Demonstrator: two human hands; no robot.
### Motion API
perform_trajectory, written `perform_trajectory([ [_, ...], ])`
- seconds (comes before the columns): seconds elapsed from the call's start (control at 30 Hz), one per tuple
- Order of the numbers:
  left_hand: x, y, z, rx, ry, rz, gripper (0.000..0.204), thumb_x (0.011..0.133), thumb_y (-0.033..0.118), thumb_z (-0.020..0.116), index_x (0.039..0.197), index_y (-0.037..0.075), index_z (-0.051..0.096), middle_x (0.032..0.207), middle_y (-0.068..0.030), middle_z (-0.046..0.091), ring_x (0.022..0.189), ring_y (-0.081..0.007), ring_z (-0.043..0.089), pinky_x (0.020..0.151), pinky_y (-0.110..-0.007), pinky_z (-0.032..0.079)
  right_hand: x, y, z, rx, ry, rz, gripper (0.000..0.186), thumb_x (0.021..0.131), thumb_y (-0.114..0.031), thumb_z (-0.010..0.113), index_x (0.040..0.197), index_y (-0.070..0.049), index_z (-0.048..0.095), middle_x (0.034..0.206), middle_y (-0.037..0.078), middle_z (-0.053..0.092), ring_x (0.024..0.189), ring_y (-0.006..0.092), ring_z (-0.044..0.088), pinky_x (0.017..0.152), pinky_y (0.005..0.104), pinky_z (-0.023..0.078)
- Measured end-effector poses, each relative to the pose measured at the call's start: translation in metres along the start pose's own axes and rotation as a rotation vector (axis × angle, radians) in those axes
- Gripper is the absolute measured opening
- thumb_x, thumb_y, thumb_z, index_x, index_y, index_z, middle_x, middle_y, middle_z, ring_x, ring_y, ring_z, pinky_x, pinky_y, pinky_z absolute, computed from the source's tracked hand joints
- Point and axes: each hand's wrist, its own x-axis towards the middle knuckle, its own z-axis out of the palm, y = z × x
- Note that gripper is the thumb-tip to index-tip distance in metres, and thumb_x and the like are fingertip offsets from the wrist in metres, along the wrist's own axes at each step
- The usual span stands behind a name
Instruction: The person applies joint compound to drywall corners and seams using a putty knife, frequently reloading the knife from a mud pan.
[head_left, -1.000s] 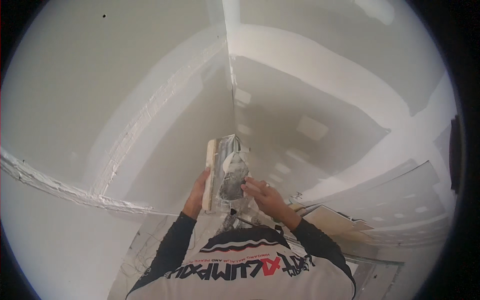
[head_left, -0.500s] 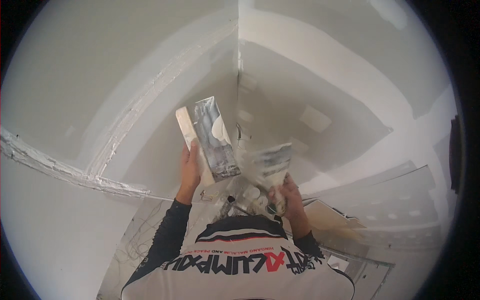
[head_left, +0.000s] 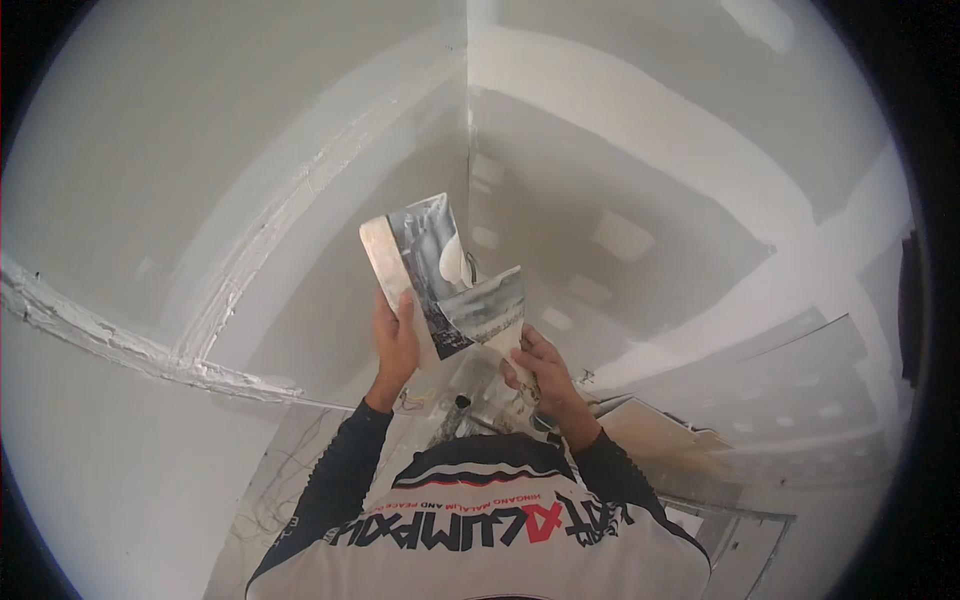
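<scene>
My left hand [head_left: 396,335] is wrapped round the pale wooden edge of a wide-bladed scraper [head_left: 418,228], its thumb lying along the wood. Smeared grey metal makes up the blade, with a white dab of joint compound [head_left: 452,258] near its right edge. In my right hand [head_left: 548,372] is a putty knife [head_left: 492,305] with a broad flaring blade, gripped by its handle. The knife's blade overlaps the lower right part of the scraper's blade and seems to touch it. Part of the scraper is hidden behind the knife.
Grey plasterboard walls [head_left: 580,170] meet in a corner ahead. Rough white compound seams [head_left: 280,210] run along the left wall. Loose cables [head_left: 265,470] lie on the floor at lower left. A tan board [head_left: 660,430] lies at lower right.
My right hand has brought the putty knife left and slightly up, from apart to over the scraper blade. My left hand and the scraper have shifted slightly right.
</scene>
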Motion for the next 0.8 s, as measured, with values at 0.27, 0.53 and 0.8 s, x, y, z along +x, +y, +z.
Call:
perform_trajectory([
  [0.27,-0.037,-0.02,0.005,-0.024,0.046,0.037,0.043,0.108,0.021,0.048,0.14,-0.007,0.044,0.127,-0.016,0.059,0.117,-0.0199,0.056,0.101,-0.033,0.043,0.027,-0.053,0.04,-0.128,-0.075,-0.13,0.04,0.1,-0.007,0.056,0.138,0.0,0.047,0.101,0.008,0.061,0.07,0.0124,0.057,0.058,0.0271,0.047],
  [0.53,-0.024,-0.023,-0.007,-0.791,-0.225,-0.726,0.054,0.107,0.037,0.048,0.145,-0.001,0.042,0.13,-0.0134,0.06,0.114,-0.0229,0.063,0.097,-0.037,0.054,0.012,-0.063,0.051,-1.959,-0.202,-0.801,0.051,0.088,0.0,0.058,0.135,-0.019,0.062,0.127,0.007,0.063,0.088,0.022,0.065,0.073,0.0341,0.054],
  [0.8,-0.035,-0.024,-0.032,-0.728,-0.099,-0.738,0.055,0.106,0.04,0.05,0.142,-0.001,0.045,0.127,-0.0136,0.06,0.111,-0.0225,0.065,0.094,-0.038,0.056,-0.006,-0.063,-0.007,-2.039,-0.024,-0.698,0.058,0.081,0.005,0.058,0.132,-0.023,0.065,0.135,0.008,0.06,0.097,0.03,0.067,0.08,0.0376,0.055],
])
